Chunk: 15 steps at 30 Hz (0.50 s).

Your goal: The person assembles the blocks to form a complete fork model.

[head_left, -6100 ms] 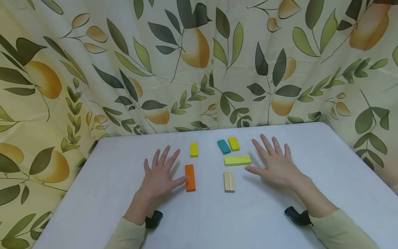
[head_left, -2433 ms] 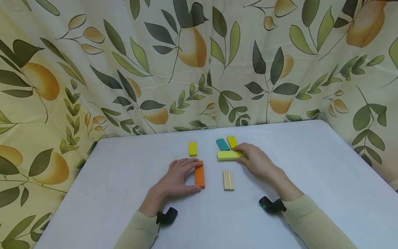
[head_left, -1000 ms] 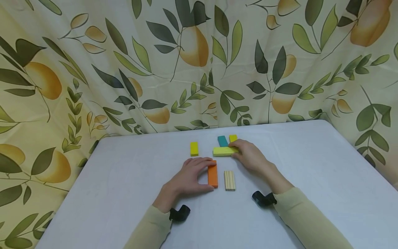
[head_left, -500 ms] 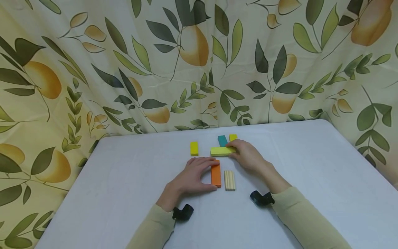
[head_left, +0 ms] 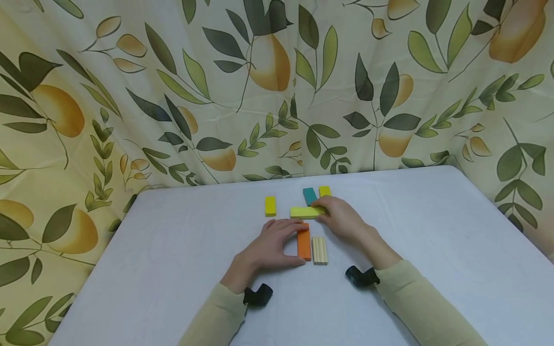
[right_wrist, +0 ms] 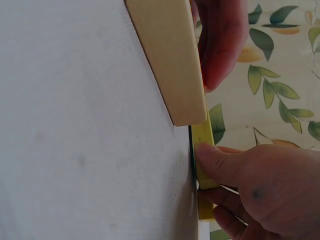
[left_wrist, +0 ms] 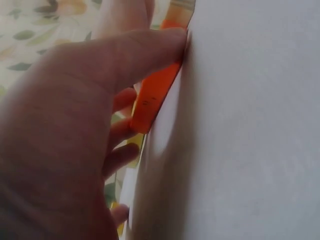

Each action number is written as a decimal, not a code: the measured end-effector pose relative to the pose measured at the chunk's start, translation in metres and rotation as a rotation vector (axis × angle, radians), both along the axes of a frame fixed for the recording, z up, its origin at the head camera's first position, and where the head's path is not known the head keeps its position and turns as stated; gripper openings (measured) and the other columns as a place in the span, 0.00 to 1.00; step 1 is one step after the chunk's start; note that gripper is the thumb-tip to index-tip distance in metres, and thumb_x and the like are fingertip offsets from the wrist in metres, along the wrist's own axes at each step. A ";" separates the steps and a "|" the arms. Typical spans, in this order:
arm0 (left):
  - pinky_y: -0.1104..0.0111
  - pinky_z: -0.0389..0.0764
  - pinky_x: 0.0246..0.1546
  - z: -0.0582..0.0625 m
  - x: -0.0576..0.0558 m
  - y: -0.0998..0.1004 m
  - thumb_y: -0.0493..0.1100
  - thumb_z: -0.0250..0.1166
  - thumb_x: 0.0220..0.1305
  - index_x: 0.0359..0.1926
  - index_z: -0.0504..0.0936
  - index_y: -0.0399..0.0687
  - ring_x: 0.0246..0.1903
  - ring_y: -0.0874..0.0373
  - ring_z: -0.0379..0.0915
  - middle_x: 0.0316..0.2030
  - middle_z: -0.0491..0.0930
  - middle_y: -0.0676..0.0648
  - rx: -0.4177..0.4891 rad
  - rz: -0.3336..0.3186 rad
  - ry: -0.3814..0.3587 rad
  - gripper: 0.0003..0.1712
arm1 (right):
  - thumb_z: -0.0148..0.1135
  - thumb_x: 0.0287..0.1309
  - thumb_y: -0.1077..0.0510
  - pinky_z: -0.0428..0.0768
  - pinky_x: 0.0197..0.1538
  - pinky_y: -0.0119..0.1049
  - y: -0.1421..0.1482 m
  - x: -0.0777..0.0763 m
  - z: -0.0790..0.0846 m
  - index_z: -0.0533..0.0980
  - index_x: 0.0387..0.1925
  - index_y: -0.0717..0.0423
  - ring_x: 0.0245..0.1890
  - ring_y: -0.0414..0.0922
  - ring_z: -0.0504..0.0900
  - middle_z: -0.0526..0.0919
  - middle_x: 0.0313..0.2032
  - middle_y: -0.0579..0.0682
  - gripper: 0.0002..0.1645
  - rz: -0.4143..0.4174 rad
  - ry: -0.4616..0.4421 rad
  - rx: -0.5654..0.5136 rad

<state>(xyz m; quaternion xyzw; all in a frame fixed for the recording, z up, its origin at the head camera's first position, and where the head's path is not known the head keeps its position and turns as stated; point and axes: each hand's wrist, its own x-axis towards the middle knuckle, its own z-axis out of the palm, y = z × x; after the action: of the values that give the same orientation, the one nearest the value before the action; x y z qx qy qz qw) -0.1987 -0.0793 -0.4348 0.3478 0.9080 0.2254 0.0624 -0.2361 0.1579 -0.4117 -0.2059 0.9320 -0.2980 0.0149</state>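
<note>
In the head view my left hand [head_left: 268,245] holds an orange block [head_left: 304,245] by its two ends, thumb at the near end and fingers at the far one. A pale ribbed wooden block [head_left: 320,251] lies just right of it. My right hand [head_left: 344,221] pinches the right end of a long lime-yellow block [head_left: 299,212], which lies crosswise beyond the orange one. The left wrist view shows the thumb against the orange block [left_wrist: 155,90]. In the right wrist view, thumb and fingers grip the lime-yellow block [right_wrist: 202,140] behind the wooden block [right_wrist: 172,65].
A teal block [head_left: 309,196] and a yellow block [head_left: 324,191] sit behind the right hand's fingers. Another yellow block [head_left: 270,206] stands apart to the left. The white-covered table [head_left: 130,269] ends at a leaf-and-fruit patterned curtain [head_left: 277,134].
Both hands were spread and holding nothing at first. The left then gripped the orange block and slid it right, near the wooden one. The right took the lime-yellow block and shifted it left.
</note>
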 end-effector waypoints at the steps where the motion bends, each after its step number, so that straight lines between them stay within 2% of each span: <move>1: 0.47 0.47 0.73 -0.001 0.000 0.000 0.64 0.70 0.59 0.73 0.68 0.64 0.72 0.58 0.55 0.72 0.65 0.57 -0.002 0.000 -0.001 0.43 | 0.66 0.64 0.66 0.71 0.64 0.56 0.000 0.000 0.000 0.78 0.58 0.65 0.55 0.57 0.77 0.81 0.54 0.59 0.21 0.000 -0.003 0.000; 15: 0.47 0.47 0.73 -0.002 0.002 0.000 0.65 0.69 0.58 0.74 0.67 0.65 0.72 0.57 0.54 0.74 0.61 0.57 -0.011 0.004 0.009 0.44 | 0.67 0.63 0.66 0.71 0.65 0.57 0.001 0.000 -0.006 0.79 0.58 0.64 0.57 0.58 0.76 0.81 0.55 0.59 0.22 -0.002 0.023 -0.010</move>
<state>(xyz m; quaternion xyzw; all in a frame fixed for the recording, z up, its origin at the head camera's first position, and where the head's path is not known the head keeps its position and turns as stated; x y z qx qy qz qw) -0.1970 -0.0789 -0.4367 0.3466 0.9102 0.2189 0.0599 -0.2357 0.1585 -0.4176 -0.2086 0.9307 -0.3003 0.0029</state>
